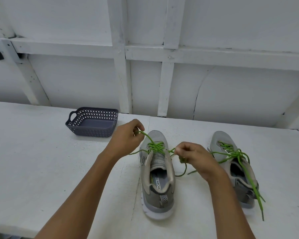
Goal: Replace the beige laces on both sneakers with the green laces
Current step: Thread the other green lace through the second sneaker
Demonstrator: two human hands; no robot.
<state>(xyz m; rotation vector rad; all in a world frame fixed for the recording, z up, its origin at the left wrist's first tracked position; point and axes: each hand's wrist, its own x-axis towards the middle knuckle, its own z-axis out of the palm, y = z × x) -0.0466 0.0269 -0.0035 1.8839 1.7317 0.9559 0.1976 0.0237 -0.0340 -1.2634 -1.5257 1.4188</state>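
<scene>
Two grey sneakers stand on the white table, toes pointing away from me. The left sneaker point(157, 180) has a green lace point(155, 146) threaded through its eyelets. My left hand point(128, 137) pinches one end of that lace, pulled up and to the left of the shoe. To the shoe's right, my right hand point(192, 156) grips the other end, and the lace's tail hangs below it. The right sneaker point(235, 163) carries its own green lace point(238, 156), knotted loosely, with long ends trailing over its heel onto the table.
A dark blue-grey plastic basket point(93, 122) with a handle sits at the back left of the white table point(41, 161). A white panelled wall rises just behind the table. No beige laces are in view.
</scene>
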